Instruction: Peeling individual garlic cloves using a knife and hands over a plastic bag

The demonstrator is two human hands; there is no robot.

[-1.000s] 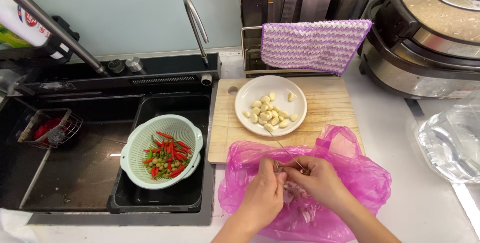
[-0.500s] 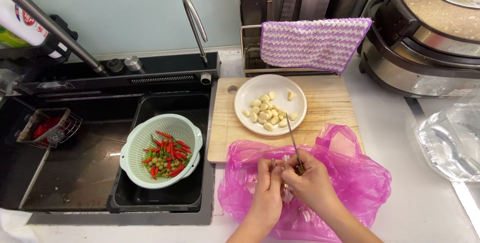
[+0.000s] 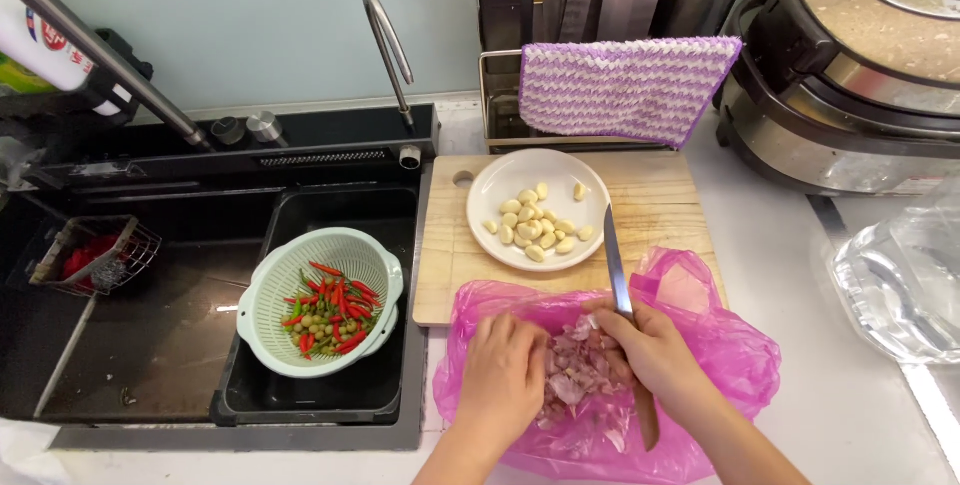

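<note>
Colander of red and green chillies [image 3: 325, 307] in the sink at left, your left hand [image 3: 502, 380] curled over pink peelings [image 3: 575, 380] on the pink bag [image 3: 730, 365], what its fingers pinch hidden, your right hand [image 3: 655, 350] clenched on the knife [image 3: 615, 270], handle half covered, plate of peeled garlic [image 3: 538, 210] on the board behind.

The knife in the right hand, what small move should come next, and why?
Probably lower the knife tip toward the piece pinched by the left hand: the right hand holds the blade pointing up and away, above the peelings on the pink bag.
</note>
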